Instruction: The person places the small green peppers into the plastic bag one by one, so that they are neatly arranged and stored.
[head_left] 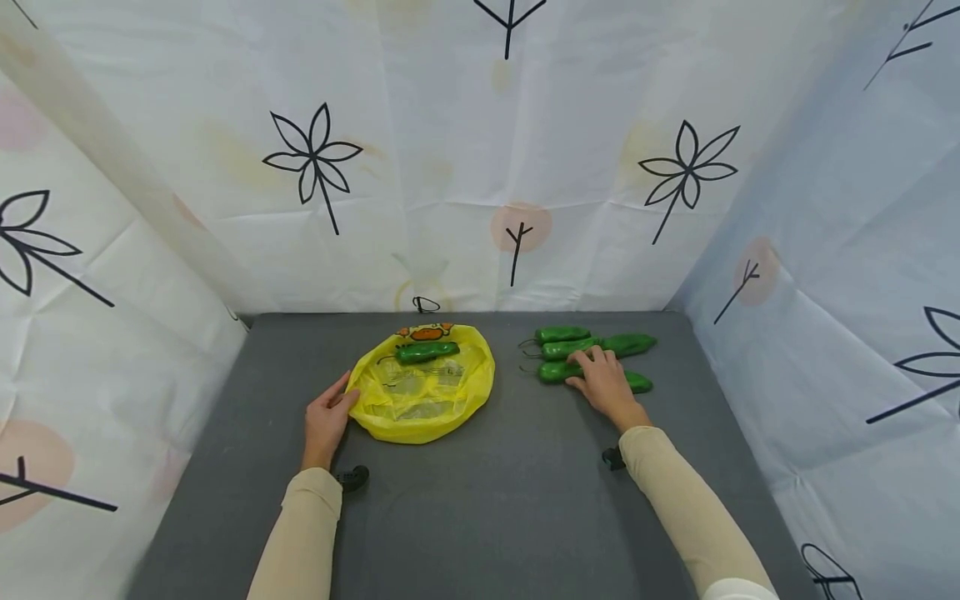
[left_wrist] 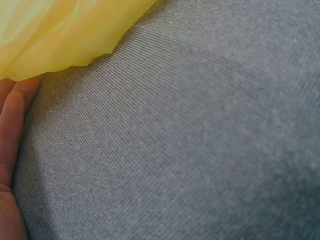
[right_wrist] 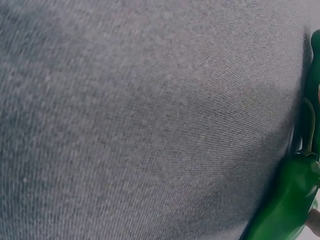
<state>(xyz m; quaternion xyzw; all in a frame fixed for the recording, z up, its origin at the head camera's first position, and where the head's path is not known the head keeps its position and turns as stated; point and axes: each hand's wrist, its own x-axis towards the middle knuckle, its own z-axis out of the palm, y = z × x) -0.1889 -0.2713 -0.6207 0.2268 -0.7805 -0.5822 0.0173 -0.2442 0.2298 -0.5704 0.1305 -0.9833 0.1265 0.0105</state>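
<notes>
Green and glossy, the front pepper [head_left: 558,372] lies under the right hand [head_left: 606,385], fingertips bent over its far side and thumb by its near side; whether they squeeze it, I cannot tell. Its stem points left, away from the grip, and its long axis runs left to right, the other end hidden beneath the palm. Just right of the grip, a green tip [head_left: 639,382] points right; the hand hides whether it belongs to another pepper. Beyond the fingers lie the middle pepper [head_left: 567,348], stem left, and the right-hand pepper [head_left: 632,344], tip right. Farthest from the grip, the back pepper [head_left: 562,334] lies nearly parallel, stem left.

Well to the left, the left hand [head_left: 326,423] pinches the near-left rim of the yellow bag [head_left: 420,432]. Inside, right of that pinch, the bagged pepper [head_left: 427,352] has its stem leftward, its axis slightly rising rightward.
</notes>
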